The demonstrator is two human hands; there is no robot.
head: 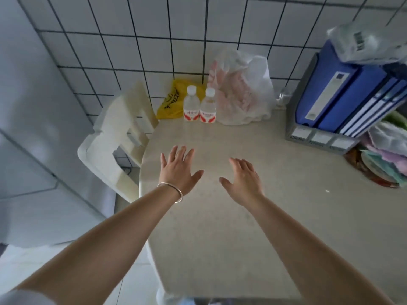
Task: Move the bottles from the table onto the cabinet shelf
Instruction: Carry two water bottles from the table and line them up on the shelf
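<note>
Both hands hover over the tabletop (220, 227), palms down and fingers spread, left hand (178, 171) and right hand (244, 180) grasping nothing. Far beyond them, two bottles (199, 106) stand upright, touching, by the tiled wall (154, 36), between a yellow bag (170, 102) and white bag (244, 91).

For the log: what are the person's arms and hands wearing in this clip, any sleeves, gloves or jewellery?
Both forearms are bare, with no gloves on the hands. The left hand has a thin silver-coloured bangle at the wrist. The right hand shows no jewellery. A bit of pale fabric, maybe a sleeve, shows at the bottom left corner.
</note>
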